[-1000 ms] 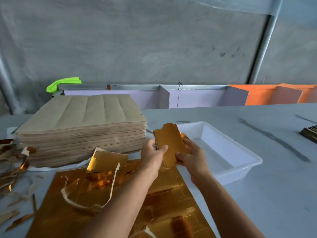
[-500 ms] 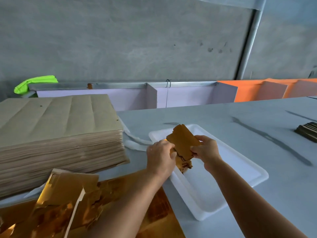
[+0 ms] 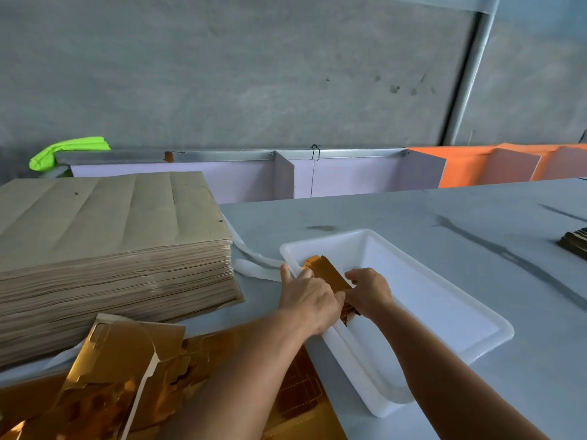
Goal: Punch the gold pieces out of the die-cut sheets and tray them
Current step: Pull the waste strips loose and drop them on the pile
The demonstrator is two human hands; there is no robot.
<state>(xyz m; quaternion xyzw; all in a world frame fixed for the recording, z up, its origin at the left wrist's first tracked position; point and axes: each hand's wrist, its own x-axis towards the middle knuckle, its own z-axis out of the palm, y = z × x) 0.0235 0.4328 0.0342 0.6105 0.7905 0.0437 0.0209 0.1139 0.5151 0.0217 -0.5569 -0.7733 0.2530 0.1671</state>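
A stack of punched gold pieces [image 3: 327,274] stands on edge inside the white plastic tray [image 3: 444,312], against its near-left wall. My left hand [image 3: 306,300] grips the stack from the left over the tray rim. From the right my right hand [image 3: 370,292] holds the same stack, fingers curled on it. Gold die-cut sheets [image 3: 104,385] with torn scrap lie at the bottom left, partly under my left forearm.
A tall pile of brown-backed sheets [image 3: 111,249] fills the left of the grey table [image 3: 413,217]. A white strap [image 3: 254,268] lies between the pile and the tray. A small dark stack [image 3: 575,246] sits at the right edge. Lilac and orange bins stand behind.
Both hands have carried the stack of gold pieces to the right and down, from above the table into the tray's near-left corner. The view has turned right.
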